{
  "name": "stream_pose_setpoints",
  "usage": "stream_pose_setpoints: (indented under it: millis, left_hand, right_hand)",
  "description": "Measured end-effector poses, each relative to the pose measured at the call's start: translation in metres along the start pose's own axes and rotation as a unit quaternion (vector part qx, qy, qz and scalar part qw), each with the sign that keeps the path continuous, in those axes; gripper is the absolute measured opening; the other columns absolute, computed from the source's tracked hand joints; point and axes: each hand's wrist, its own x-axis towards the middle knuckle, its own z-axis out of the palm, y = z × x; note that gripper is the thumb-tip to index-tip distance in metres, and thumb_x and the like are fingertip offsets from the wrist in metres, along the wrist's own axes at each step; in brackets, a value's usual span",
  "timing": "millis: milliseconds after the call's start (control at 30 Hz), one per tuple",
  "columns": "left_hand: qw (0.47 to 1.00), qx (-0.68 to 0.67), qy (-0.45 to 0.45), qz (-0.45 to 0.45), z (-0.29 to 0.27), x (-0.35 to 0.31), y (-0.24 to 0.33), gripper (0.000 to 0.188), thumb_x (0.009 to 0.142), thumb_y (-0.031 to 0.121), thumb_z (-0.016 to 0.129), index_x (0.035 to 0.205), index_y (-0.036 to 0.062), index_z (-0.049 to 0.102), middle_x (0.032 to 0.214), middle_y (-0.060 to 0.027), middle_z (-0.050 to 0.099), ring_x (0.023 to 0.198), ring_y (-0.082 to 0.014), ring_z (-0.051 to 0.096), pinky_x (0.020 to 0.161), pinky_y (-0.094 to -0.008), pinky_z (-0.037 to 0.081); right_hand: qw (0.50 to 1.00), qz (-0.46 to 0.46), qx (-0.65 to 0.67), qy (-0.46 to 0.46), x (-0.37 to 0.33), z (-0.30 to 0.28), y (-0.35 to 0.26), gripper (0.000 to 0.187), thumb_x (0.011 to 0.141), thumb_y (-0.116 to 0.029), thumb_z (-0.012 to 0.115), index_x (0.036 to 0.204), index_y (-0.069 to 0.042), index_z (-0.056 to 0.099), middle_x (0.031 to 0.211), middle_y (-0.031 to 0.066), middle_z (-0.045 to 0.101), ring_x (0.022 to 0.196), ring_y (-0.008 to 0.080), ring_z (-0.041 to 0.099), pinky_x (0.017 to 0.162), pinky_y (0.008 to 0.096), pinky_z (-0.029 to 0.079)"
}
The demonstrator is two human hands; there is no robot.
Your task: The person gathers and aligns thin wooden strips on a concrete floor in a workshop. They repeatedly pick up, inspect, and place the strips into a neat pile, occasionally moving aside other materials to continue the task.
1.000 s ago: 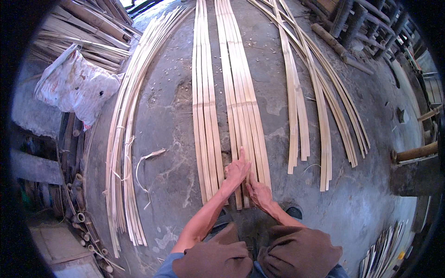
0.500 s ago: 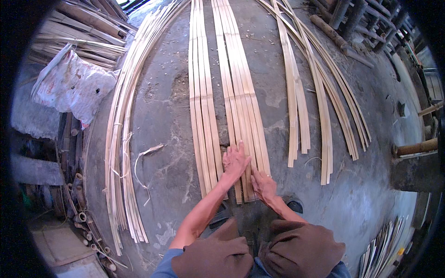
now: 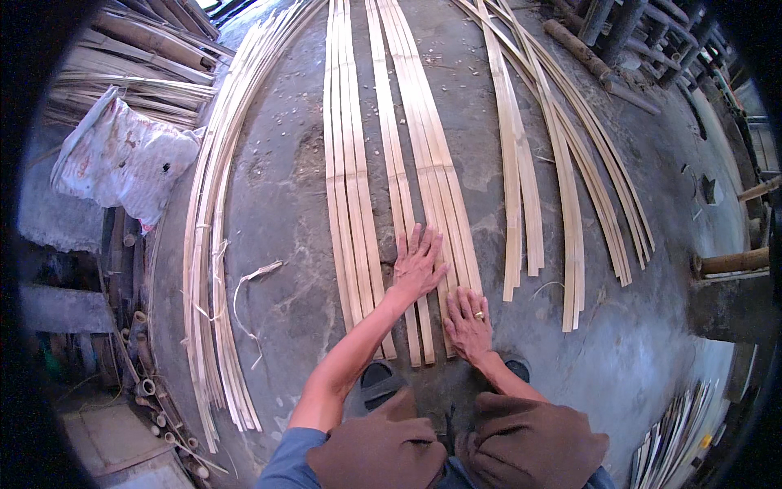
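Long pale bamboo strips lie lengthwise on the floor before me in side-by-side groups. My left hand (image 3: 419,262) rests with fingers spread over a narrow middle pair of strips (image 3: 399,191), its fingertips reaching toward the group at their right. On the near end of that right-hand strip group (image 3: 441,179) my right hand (image 3: 468,324) lies flat, palm down, a ring on one finger. A wedge of bare floor separates the pair from this group. Left of my left hand runs another flat strip group (image 3: 348,187). Neither hand is wrapped round anything.
A bundle of strips (image 3: 208,212) curves along the left, near a loose curled tie (image 3: 240,297). More strips (image 3: 562,187) fan out to the right. A white sack (image 3: 122,155) and cut bamboo poles (image 3: 147,387) line the left edge. Beside my feet is a dark sandal (image 3: 379,383).
The right-hand strip group has shifted right, opening a gap beside the middle pair. My left hand has spread and moved slightly up; my right hand has flattened onto the strips.
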Motion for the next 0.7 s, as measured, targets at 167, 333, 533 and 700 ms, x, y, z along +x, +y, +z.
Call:
stream_pose_setpoints:
  millis: [167,333,533,700]
  left_hand:
    - [1.0,-0.009,0.0,-0.01,0.002,0.016,0.007,0.072,0.09,0.049,0.057,0.15,0.0133,0.039,0.159,-0.0114,0.028,0.151,-0.0336,0.011,0.121,-0.0548,0.004]
    - [0.999,-0.014,0.006,-0.041,0.0,0.015,0.011,0.072,0.087,0.043,0.062,0.148,0.0113,0.041,0.156,-0.0144,0.034,0.149,-0.0358,0.018,0.12,-0.056,0.007]
    - [0.996,-0.021,0.032,-0.075,0.011,0.0,0.02,0.074,0.082,0.033,0.065,0.146,0.0066,0.042,0.152,-0.021,0.038,0.147,-0.0368,0.024,0.12,-0.0554,0.009]
    - [0.994,-0.084,-0.007,-0.068,0.003,0.006,0.017,0.073,0.083,0.031,0.062,0.146,0.003,0.04,0.152,-0.0237,0.036,0.146,-0.0385,0.026,0.12,-0.056,0.009]
  right_hand:
    - [1.0,-0.005,0.0,0.019,0.007,-0.013,0.009,0.059,0.097,-0.037,0.05,0.15,-0.011,0.038,0.158,0.012,0.03,0.146,0.0324,0.025,0.119,0.0528,0.017]
    - [0.999,-0.008,0.007,0.052,0.011,-0.015,0.001,0.062,0.089,-0.034,0.06,0.142,-0.006,0.046,0.153,0.0167,0.035,0.144,0.0358,0.028,0.118,0.0556,0.017]
    - [0.996,-0.025,-0.025,0.078,0.012,-0.005,-0.018,0.061,0.079,-0.025,0.063,0.134,-0.002,0.053,0.15,0.0181,0.037,0.144,0.0357,0.029,0.117,0.0593,0.017]
    - [0.997,-0.012,-0.004,0.082,0.014,-0.003,-0.018,0.06,0.079,-0.025,0.062,0.133,-0.002,0.052,0.149,0.019,0.037,0.144,0.0373,0.028,0.118,0.0581,0.017]
